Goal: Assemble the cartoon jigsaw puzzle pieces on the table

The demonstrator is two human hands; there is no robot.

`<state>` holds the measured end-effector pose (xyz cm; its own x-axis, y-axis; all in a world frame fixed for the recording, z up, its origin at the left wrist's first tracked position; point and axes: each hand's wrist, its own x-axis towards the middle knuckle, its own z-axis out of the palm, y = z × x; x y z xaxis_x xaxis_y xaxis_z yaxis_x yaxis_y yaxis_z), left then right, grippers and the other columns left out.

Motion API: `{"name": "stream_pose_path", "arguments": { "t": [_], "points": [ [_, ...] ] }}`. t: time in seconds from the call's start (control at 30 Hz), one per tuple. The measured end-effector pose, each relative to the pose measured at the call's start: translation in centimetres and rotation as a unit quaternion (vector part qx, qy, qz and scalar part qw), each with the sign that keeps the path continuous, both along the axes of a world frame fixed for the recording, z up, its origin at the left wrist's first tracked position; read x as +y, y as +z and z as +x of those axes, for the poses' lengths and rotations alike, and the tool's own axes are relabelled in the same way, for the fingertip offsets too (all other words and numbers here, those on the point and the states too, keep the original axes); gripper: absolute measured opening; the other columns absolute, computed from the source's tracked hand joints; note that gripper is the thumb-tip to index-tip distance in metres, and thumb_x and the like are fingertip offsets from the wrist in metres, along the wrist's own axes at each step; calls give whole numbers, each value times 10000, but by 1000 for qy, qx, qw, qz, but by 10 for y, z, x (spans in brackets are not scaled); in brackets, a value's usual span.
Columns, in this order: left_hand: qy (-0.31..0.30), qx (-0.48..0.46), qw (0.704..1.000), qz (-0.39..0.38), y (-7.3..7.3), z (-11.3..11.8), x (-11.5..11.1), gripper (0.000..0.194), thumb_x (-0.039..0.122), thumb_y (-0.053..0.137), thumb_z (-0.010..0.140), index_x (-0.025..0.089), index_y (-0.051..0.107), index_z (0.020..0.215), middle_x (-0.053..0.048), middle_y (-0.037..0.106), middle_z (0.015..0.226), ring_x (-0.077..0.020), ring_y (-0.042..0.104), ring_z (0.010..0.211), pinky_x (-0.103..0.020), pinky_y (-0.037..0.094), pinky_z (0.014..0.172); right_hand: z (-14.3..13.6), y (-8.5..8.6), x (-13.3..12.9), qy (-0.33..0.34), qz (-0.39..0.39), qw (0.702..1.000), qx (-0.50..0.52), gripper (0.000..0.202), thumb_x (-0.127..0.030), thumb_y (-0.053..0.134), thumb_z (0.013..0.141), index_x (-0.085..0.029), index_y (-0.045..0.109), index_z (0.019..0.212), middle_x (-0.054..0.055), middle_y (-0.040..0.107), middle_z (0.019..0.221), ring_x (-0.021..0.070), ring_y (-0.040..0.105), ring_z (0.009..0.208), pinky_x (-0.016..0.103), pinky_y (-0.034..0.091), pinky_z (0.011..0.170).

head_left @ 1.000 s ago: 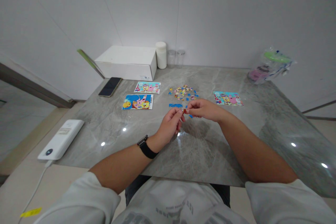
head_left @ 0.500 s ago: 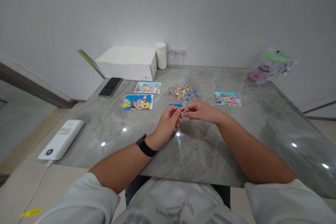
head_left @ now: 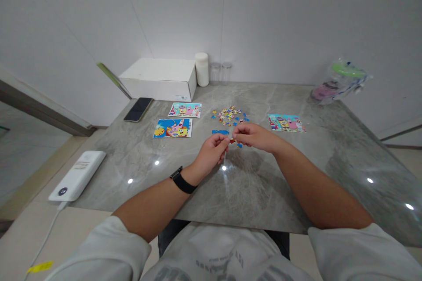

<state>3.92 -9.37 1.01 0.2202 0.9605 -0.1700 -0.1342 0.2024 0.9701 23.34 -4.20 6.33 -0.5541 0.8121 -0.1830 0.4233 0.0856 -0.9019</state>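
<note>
My left hand (head_left: pixel 213 153) is closed in a pinch at the middle of the table, its fingertips on a small red and white jigsaw piece (head_left: pixel 232 141). From the right, my right hand (head_left: pixel 255 137) reaches the same piece with thumb and index finger pressed together. A blue jigsaw piece (head_left: pixel 239 145) shows just below the right fingertips. Behind the left fingers lies a blue joined part of the puzzle (head_left: pixel 220 132), partly covered by the hands. Farther back is a heap of loose jigsaw pieces (head_left: pixel 230 115), yellow, pink and blue.
Cartoon picture cards (head_left: pixel 173 128) lie to the left, and another card (head_left: pixel 286 123) to the right. A phone (head_left: pixel 139 109), white box (head_left: pixel 160 77), white bottle (head_left: pixel 202 70) and two clear glasses (head_left: pixel 220 74) stand behind. A power bank (head_left: pixel 78 175) rests at the left edge; a plastic bag (head_left: pixel 339 82) sits at back right.
My right hand has shifted slightly right and up, away from my left fingers. More of the red piece and a blue piece now show between the hands.
</note>
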Motion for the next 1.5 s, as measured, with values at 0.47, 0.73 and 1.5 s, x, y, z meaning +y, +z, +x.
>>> {"name": "stream_pose_path", "arguments": {
  "t": [0.47, 0.73, 1.5],
  "points": [
    [4, -17, 1000, -3, 0, 0, -1, 361, 538, 710, 882, 203, 588, 936, 62, 576, 698, -49, 438, 428, -183, 310, 358, -1, -3, 1, -1, 21, 1000, -22, 323, -512, 643, 829, -192, 623, 789, -40, 544, 662, 113, 445, 604, 270, 343, 598],
    [-4, -6, 1000, -3, 1, 2, -2, 310, 493, 689, 879, 211, 562, 911, 64, 577, 701, -55, 438, 437, -186, 309, 362, -1, -5, 2, -10, 41, 999, -24, 327, -512, 624, 829, -191, 623, 768, -37, 534, 663, 118, 442, 615, 274, 335, 599],
    [-98, 449, 841, 285, 15, -49, 33, 186, 362, 650, 966, 216, 762, 992, -29, 763, 926, -186, 670, 819, -307, 488, 766, 3, -32, 10, 56, 75, 985, -146, 280, -434, 684, 851, -181, 799, 883, 2, 724, 752, 146, 573, 688, 255, 370, 638]
  ]
}}
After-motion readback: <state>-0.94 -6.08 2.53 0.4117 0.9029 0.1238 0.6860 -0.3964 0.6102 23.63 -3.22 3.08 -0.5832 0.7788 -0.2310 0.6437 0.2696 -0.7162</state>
